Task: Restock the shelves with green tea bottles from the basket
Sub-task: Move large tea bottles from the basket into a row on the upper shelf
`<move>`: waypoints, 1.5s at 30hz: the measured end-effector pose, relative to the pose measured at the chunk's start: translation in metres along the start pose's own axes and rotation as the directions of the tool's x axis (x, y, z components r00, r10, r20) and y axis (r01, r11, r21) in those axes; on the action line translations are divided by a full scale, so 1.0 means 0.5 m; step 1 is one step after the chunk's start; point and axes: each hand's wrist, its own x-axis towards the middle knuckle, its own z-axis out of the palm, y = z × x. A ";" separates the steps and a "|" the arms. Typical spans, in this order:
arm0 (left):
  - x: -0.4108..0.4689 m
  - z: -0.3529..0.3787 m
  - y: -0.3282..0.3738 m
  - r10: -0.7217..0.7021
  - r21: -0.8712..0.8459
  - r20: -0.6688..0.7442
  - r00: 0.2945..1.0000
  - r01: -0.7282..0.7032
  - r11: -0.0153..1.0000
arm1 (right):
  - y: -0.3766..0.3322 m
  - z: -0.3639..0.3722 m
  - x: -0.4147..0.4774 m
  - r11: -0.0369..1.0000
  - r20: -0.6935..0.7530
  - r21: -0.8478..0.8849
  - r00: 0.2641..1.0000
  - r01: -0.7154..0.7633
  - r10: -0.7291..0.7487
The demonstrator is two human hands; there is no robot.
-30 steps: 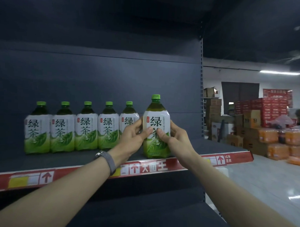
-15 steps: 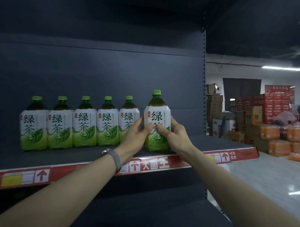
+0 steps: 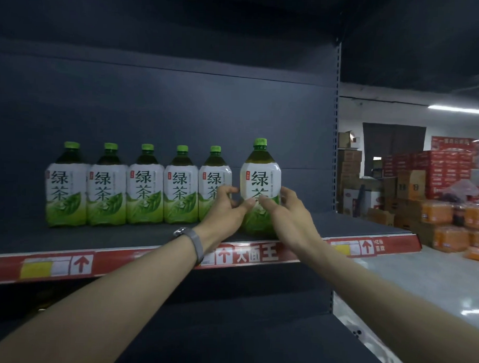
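So the sixth green tea bottle (image 3: 260, 187) is stood upright near the shelf (image 3: 367, 226) front, at 3 o'clock of the five-bottle row (image 3: 137, 186). It's clasped at label height between the left hand (image 3: 226, 210) and right hand (image 3: 283, 212), thumbs pressed on the front. Base contact looks flat, hard to tell though. If it's shoved back unevenly, it could be tipped into its 9 o'clock neighbour, or toppled off the red price strip (image 3: 244, 256).

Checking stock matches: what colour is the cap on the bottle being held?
Bright green, on the held bottle's cap, like the row's caps; clearest in the head view.
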 end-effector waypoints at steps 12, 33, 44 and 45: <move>0.096 0.029 -0.036 -0.181 0.166 -0.240 0.954 0.224 0.960 | 0.037 0.006 0.126 0.993 0.154 0.025 0.981 -0.120 0.114; 0.092 0.009 -0.039 -0.281 -0.031 -0.169 0.945 0.280 0.959 | 0.080 0.033 0.168 0.972 0.296 0.187 0.951 -0.145 0.085; 0.058 0.011 -0.016 -0.243 -0.029 -0.272 0.931 0.244 0.969 | 0.089 0.053 0.190 0.993 0.326 0.040 0.941 -0.113 0.094; 0.059 0.011 -0.017 -0.243 -0.026 -0.269 0.932 0.245 0.969 | 0.089 0.053 0.190 0.993 0.339 0.038 0.937 -0.109 0.089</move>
